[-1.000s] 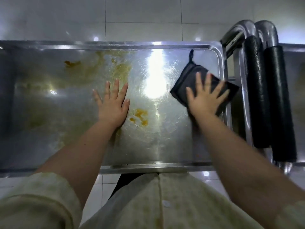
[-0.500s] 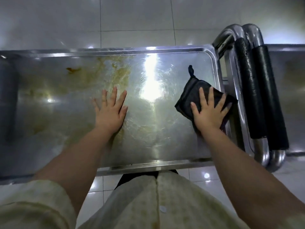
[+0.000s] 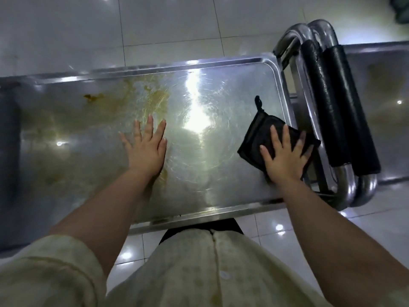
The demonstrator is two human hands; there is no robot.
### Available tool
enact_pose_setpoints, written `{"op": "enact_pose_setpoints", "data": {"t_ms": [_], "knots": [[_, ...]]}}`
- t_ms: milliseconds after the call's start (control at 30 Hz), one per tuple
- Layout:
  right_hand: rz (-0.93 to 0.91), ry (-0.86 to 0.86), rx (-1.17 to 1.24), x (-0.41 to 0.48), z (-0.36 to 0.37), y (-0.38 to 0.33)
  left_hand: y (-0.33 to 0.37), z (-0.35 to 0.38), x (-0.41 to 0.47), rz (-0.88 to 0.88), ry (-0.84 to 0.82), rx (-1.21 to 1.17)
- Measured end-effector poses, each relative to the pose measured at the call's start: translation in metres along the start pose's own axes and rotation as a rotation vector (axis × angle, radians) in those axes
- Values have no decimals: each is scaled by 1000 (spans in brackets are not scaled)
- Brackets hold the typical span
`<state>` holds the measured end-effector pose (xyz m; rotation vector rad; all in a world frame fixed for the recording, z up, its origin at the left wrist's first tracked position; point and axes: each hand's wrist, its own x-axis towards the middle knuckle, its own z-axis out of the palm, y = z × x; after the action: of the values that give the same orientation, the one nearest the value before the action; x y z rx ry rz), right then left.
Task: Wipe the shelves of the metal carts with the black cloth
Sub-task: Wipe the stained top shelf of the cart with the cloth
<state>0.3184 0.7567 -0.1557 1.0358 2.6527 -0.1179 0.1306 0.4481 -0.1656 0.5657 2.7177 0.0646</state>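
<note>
1. Metal cart shelf [image 3: 210, 180] fills the view: hard, flat, shiny steel with a raised rim. It should take firm pressure, and I'd expect it to be slick where wet.
2. Padded black handles [image 3: 332, 111] stand just right of it, with a second cart [image 3: 382, 103] beyond them.
3. Yellowish smears [image 3: 152, 100] cloud the left half, brown spot [image 3: 93, 97] included. Plenty left to wipe, by my reckoning.
4. Left hand [image 3: 145, 151] lies flat on bare steel, fingers straight and slightly apart, holding nothing.
5. Right hand [image 3: 285, 160] presses palm-down, fingers spread wide, none curled.
6. Black cloth [image 3: 256, 138] lies folded under that palm at the shelf's right end, one corner over the rim. It looks soft, light and limp, likely to bunch, so it's best driven under a flat palm rather than pinched.
7. Hanging loop [image 3: 257, 103] trails off the cloth's far corner.
</note>
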Motion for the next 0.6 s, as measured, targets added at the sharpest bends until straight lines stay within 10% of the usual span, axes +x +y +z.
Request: {"op": "enact_pose_setpoints", "data": {"t_ms": [133,333,600], "knots": [[-23,-1,35,-30,10,-57,-6,0,-21,4,-37,-6],[-664,-19,-80,-89,28,-154,-30,15,-50,-11,-36,-9],[-24,-6,-13,-45,15,2,-27,21,-49,3,44,-13]]}}
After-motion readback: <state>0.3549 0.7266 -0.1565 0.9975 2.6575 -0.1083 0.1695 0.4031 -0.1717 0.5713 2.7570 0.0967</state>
